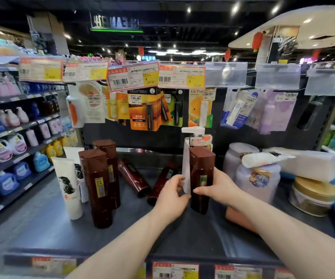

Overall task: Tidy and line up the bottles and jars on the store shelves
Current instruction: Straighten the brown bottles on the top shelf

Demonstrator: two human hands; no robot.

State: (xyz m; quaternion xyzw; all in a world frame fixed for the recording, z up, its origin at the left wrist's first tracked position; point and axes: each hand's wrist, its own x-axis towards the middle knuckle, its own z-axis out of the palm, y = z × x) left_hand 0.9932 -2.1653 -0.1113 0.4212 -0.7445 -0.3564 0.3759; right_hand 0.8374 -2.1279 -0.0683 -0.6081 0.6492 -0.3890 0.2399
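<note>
A brown bottle [201, 174] stands upright on the dark shelf [47, 224], in front of a white pump bottle [188, 158]. My right hand [217, 188] grips the brown bottle from its right side. My left hand [172, 196] has its fingers curled on the lower edge of the white pump bottle, next to the brown one. Two brown bottles [98, 186] stand upright at the left, one behind the other. Two more brown bottles [134, 178] lie on their sides behind my left hand.
White tubes [68, 186] stand left of the upright brown bottles. Pale jars [257, 178] with a white tube [263, 158] on top and gold-lidded jars [313, 196] sit at the right. Carded lip balms [142, 109] hang above. Price tags [174, 270] line the front edge.
</note>
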